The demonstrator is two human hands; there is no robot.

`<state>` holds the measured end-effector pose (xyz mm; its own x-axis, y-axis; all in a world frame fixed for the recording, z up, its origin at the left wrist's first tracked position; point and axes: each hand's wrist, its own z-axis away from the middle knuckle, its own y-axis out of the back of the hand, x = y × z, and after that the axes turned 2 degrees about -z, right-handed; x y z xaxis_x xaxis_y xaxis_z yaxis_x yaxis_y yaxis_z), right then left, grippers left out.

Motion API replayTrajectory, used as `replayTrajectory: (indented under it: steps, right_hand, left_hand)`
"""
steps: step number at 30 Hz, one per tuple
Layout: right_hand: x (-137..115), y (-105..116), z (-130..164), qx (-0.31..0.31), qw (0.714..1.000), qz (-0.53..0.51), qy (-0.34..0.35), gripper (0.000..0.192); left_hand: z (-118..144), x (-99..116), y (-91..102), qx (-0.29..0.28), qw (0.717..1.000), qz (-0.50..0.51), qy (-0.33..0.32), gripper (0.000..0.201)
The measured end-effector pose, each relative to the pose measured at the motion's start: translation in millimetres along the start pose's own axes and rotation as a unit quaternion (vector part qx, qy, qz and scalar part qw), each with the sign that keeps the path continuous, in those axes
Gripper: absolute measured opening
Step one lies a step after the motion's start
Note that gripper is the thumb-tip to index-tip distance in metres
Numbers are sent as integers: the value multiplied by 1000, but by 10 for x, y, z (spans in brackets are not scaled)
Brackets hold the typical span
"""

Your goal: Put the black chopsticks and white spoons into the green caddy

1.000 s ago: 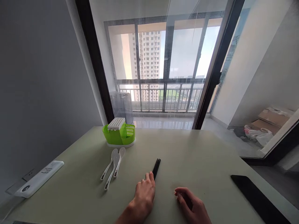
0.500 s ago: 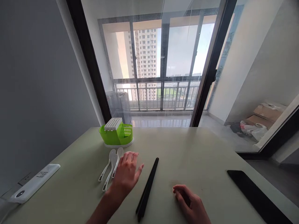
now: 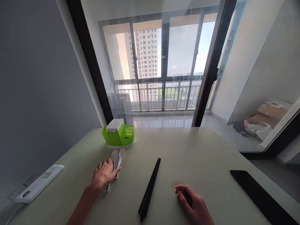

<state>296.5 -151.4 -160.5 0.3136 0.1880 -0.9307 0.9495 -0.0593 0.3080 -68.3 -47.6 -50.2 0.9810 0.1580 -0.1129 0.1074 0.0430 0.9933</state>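
Three white spoons (image 3: 122, 153) lie side by side on the table, their handles toward me. Over them, my left hand (image 3: 103, 172) is spread with the thumb apart, covering most of the left spoon's handle; whether it touches them I cannot tell. A bundle of black chopsticks (image 3: 150, 190) rests between my two hands. To the right of it, my right hand (image 3: 191, 201) lies curled on the table, thumb and fingertips together, with nothing visible inside. Behind the spoons stands a green utensil holder (image 3: 112, 139) with a white slotted top and white base.
A white power strip (image 3: 42, 182) with a cord lies at the table's left edge. On the right side is a flat black object (image 3: 260, 195). The pale table (image 3: 187, 150) reaches a glass door, and cardboard boxes (image 3: 273, 111) and plastic bags sit beyond it.
My left hand has moved left, from the right side of the spoons to over the left one. The spoons, chopsticks and my right hand have stayed in place.
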Motion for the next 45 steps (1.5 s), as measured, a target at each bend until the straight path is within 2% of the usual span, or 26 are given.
replayTrajectory:
  steps: [3, 5, 9, 15, 19, 23, 28, 32, 35, 39, 42, 45]
  right_hand:
    - [-16, -3, 5, 21, 1000, -6, 2, 33]
    - [-39, 7, 7, 26, 1000, -4, -1, 33]
    - [-68, 13, 7, 6, 1000, -2, -4, 35]
    - [-29, -97, 21, 72, 997, -21, -3, 40]
    - [-21, -100, 23, 70, 997, -20, -6, 39]
    - [-39, -49, 17, 34, 999, -10, -5, 36]
    - [-39, -35, 11, 57, 998, -13, 1, 38]
    - [-39, -10, -1, 8, 1000, 7, 9, 37]
    - [-43, 2, -3, 20, 1000, 6, 8, 36]
    - [-44, 13, -4, 26, 1000, 7, 13, 35]
    - [-41, 23, -10, 15, 1000, 8, 18, 34]
    - [-34, 4, -12, 17, 1000, -4, 14, 34]
  left_hand:
    - [64, 121, -135, 4, 998, -54, 15, 61]
    - [91, 164, -196, 34, 997, -64, 15, 64]
    - [171, 125, -365, 63, 997, -11, -32, 74]
    - [309, 35, -587, 41, 996, 53, -63, 79]
    - [293, 74, -590, 16, 997, 52, -63, 82]
    - [215, 118, -586, 3, 997, 55, -63, 87]
    - [78, 135, -599, 0, 996, 51, -69, 82]
    - [-36, 146, -566, 5, 996, 51, -69, 78]
    - [-87, 131, -548, 29, 995, 52, -80, 75]
    - [-77, 65, -543, 118, 988, 53, -85, 72]
    - [-33, 29, -508, 155, 986, 37, -42, 73]
    - [-1, 37, -443, 147, 989, 10, 23, 79]
